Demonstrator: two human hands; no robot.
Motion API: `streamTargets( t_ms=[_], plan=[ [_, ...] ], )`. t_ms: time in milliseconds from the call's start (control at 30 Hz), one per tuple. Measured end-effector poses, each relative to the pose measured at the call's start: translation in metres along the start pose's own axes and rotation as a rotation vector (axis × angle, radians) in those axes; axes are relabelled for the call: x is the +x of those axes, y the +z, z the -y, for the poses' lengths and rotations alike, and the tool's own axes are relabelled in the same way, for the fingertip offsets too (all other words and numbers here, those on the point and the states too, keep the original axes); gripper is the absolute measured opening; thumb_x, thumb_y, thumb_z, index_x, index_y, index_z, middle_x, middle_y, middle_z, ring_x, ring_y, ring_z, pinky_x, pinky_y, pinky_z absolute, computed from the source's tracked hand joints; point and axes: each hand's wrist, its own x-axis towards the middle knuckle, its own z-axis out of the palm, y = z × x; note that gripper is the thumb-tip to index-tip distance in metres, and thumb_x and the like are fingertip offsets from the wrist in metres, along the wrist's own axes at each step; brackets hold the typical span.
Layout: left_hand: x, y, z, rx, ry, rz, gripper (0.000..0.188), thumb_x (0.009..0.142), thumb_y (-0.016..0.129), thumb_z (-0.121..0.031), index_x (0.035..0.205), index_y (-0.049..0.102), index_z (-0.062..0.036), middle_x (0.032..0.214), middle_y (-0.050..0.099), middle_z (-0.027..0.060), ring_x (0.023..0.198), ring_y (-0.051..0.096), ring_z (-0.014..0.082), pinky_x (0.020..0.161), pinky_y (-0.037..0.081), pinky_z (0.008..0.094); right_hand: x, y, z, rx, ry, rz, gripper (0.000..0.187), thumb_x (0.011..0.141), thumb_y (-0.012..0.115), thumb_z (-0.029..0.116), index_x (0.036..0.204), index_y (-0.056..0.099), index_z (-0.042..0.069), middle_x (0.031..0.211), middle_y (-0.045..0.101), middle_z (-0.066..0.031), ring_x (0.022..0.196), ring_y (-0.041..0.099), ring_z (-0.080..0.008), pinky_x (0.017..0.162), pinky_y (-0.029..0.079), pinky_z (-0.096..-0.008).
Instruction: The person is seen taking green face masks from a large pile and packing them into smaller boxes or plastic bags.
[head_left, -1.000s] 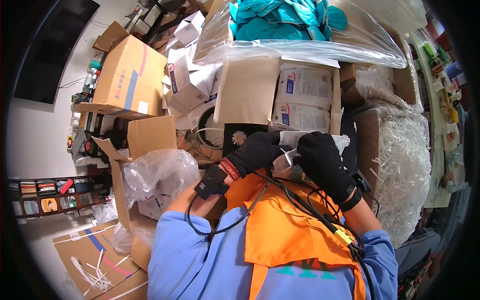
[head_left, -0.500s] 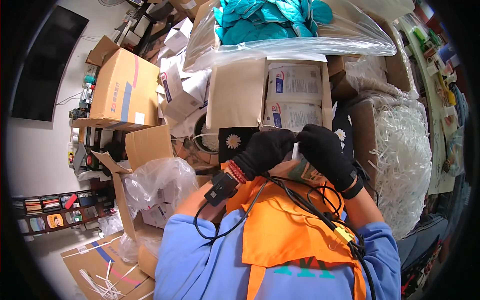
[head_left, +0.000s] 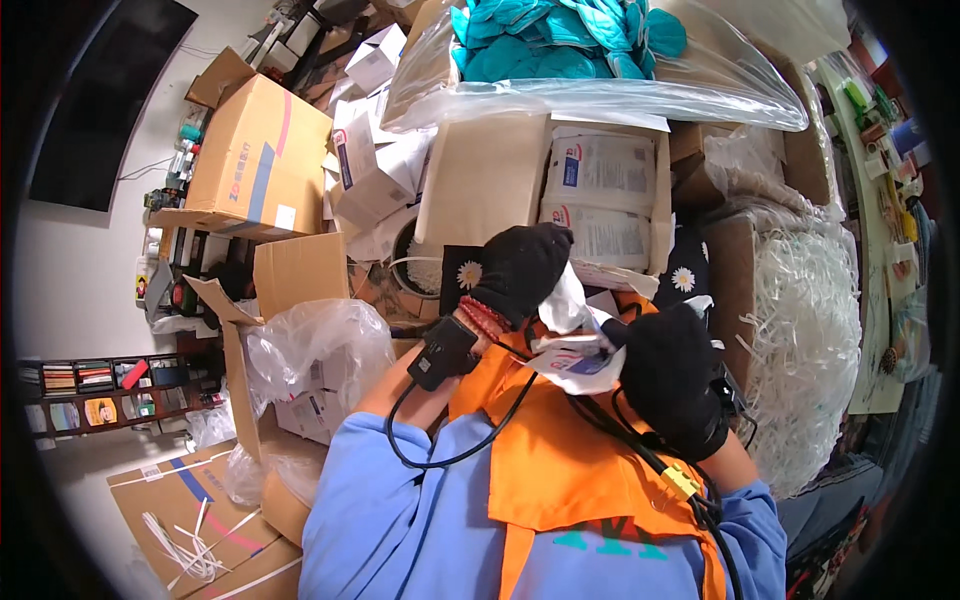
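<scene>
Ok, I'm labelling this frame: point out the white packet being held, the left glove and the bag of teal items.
white packet [head_left: 575, 350], head view, on its printed face.
left glove [head_left: 520, 268], head view, on its back.
bag of teal items [head_left: 560, 50], head view, on the teal contents behind clear plastic.

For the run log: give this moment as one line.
left hand: gripping white packet top | right hand: holding packet's lower edge | behind: open carton of packets
</scene>
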Motion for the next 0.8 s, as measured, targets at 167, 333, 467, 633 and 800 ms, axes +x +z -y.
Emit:
streamTargets(
  t_ms=[167, 333, 467, 633, 800],
  plan=[
    [-0.006, -0.028, 0.0, -0.517, 0.099, -0.477, 0.023, 0.082, 0.066, -0.018, 0.102, 0.063, -0.0081, 0.089, 0.065, 0.0099, 0.087, 0.062, 0.0267, 0.08, 0.05, 0.0346, 0.01, 0.01, -0.025, 0.088, 0.094, -0.305, 0.021, 0.066, 0.065, -0.006, 0.085, 0.062, 0.002, 0.082, 0.057, -0.0113, 0.078, 0.058, -0.0304, 0.069, 0.047, -0.0351],
    [-0.016, -0.048, -0.006, -0.935, 0.303, -0.274, 0.016, 0.085, 0.068, -0.021, 0.088, 0.066, -0.0053, 0.084, 0.062, 0.0076, 0.08, 0.062, 0.0214, 0.073, 0.049, 0.0309, 0.013, 0.017, -0.041, 0.226, 0.172, -0.29, 0.021, 0.066, 0.062, -0.01, 0.084, 0.06, 0.002, 0.081, 0.056, -0.0119, 0.077, 0.058, -0.0297, 0.069, 0.047, -0.0335],
    [-0.017, -0.041, -0.014, -0.881, 0.42, -0.245, 0.013, 0.083, 0.069, -0.015, 0.089, 0.067, -0.0035, 0.081, 0.062, 0.0091, 0.073, 0.062, 0.0235, 0.067, 0.05, 0.0327, 0.016, 0.022, -0.043, 0.171, 0.144, -0.238, 0.023, 0.064, 0.062, -0.01, 0.084, 0.06, 0.002, 0.082, 0.056, -0.0121, 0.077, 0.058, -0.0301, 0.069, 0.047, -0.0343],
    [-0.018, -0.027, -0.022, -0.806, 0.431, -0.308, 0.01, 0.08, 0.068, -0.011, 0.085, 0.067, -0.0022, 0.079, 0.061, 0.0131, 0.072, 0.062, 0.0287, 0.065, 0.05, 0.0353, 0.005, 0.038, -0.055, 0.351, 0.105, -0.205, 0.025, 0.059, 0.064, -0.005, 0.082, 0.063, 0.002, 0.084, 0.061, -0.0122, 0.079, 0.06, -0.0302, 0.07, 0.048, -0.0343],
    [-0.024, -0.012, -0.032, -0.807, 0.303, -0.269, 0.01, 0.082, 0.065, -0.013, 0.088, 0.068, -0.0046, 0.082, 0.063, 0.0117, 0.073, 0.063, 0.028, 0.063, 0.05, 0.0356, 0.006, 0.031, -0.036, -0.13, 0.057, 0.127, 0.014, 0.059, 0.065, 0.008, 0.073, 0.067, 0.005, 0.07, 0.063, -0.0108, 0.067, 0.063, -0.029, 0.061, 0.049, -0.038]
  ],
)
